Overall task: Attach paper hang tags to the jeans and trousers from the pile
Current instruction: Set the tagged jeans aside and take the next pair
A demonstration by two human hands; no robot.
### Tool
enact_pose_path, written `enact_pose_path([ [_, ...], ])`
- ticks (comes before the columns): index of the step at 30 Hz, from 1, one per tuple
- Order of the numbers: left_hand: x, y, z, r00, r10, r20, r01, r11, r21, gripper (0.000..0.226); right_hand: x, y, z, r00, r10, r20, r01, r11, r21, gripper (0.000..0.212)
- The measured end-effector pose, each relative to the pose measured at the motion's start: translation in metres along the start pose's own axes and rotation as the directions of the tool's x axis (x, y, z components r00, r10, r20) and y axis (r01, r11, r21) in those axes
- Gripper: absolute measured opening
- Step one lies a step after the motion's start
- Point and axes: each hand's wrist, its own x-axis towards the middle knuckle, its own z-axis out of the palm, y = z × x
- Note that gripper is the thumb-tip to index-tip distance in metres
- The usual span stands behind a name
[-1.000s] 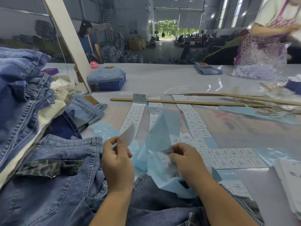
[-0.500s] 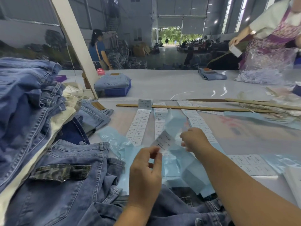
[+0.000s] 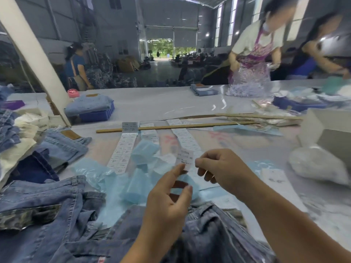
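- Right hand (image 3: pixel 222 168) is raised over the table (image 3: pixel 152 103), thumb and forefinger pinching the white tag (image 3: pixel 185 160) at its right edge.
- Left hand (image 3: pixel 167 202) reaches up, fingertips meeting the tag's bottom corner, above the jeans (image 3: pixel 57 215).

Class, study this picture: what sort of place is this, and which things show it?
Probably a garment factory's finishing hall: piled jeans, strips of printed labels on a long work table, and other workers sorting.

tag (image 3: pixel 185 159) print blurred, jeans (image 3: pixel 47 221) cut off by frame edge
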Motion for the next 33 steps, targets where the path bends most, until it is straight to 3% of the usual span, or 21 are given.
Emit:
enact_pose_path([
  [6, -0.036, 0.029, 0.064, 0.961, -0.039, 0.272, 0.048, 0.998, -0.027, 0.052, -0.072, 0.043, -0.049, 0.964, 0.144, -0.224, -0.073, 0.952, 0.297, 0.018],
  [11, -0.065, 0.041, 0.111, 0.903, -0.031, 0.428, 0.018, 0.999, 0.034, 0.057, -0.117, 0.083, -0.077, 0.905, 0.293, -0.309, -0.133, 0.884, 0.448, 0.009],
  [16, -0.074, 0.044, 0.146, 0.836, -0.079, 0.543, -0.011, 0.987, 0.161, 0.056, -0.145, 0.116, -0.104, 0.846, 0.336, -0.413, -0.123, 0.878, 0.463, 0.013],
  [20, -0.073, 0.044, 0.166, 0.783, -0.117, 0.611, -0.131, 0.929, 0.346, 0.056, -0.157, 0.136, -0.118, 0.817, 0.307, -0.488, -0.139, 0.927, 0.349, 0.022],
  [24, -0.062, 0.04, 0.181, 0.795, -0.177, 0.58, -0.149, 0.869, 0.471, 0.05, -0.159, 0.151, -0.126, 0.784, 0.263, -0.562, -0.132, 0.956, 0.263, 0.022],
  [28, -0.032, 0.035, 0.196, 0.845, -0.279, 0.456, 0.035, 0.88, 0.474, 0.015, -0.147, 0.158, -0.133, 0.815, 0.233, -0.531, -0.123, 0.964, 0.235, 0.021],
  [33, 0.006, 0.025, 0.218, 0.814, -0.393, 0.428, 0.231, 0.894, 0.383, 0.023, -0.118, 0.165, -0.134, 0.816, 0.204, -0.541, -0.12, 0.975, 0.186, 0.023],
])
